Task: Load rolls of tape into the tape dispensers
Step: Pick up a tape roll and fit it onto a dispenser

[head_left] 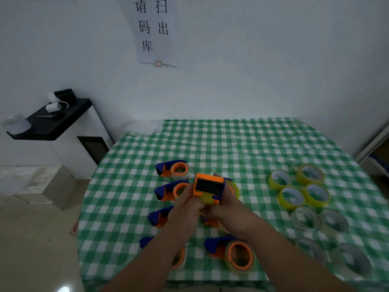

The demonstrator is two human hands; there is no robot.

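Green-and-white checked cloth [242, 144] covered the table you worked at, set against a pale wall with a paper sign [154, 30] of black characters taped to it. You held one orange-and-blue plastic tape dispenser [210, 187] raised above the cloth near the table's middle, its black roller face turned up toward you and its long axis running away from you and slightly left. A yellowish roll of tape [233, 191] sat on it at its right side. Your left hand [186, 205] curled round the dispenser's left and lower edge; your right hand [229, 211] gripped it from below and the right, fingers wrapped under the body.

Left of your hands lay a column of further orange-and-blue dispensers [172, 170], their blue noses pointing left and their orange hubs to the right; another loaded dispenser [231, 253] lay between your forearms. Well to the right sat four yellow tape rolls [300, 186] in a cluster, flat on the cloth, with clear tape rolls [320, 223] nearer you. A black shelf [52, 121] stood at far left.
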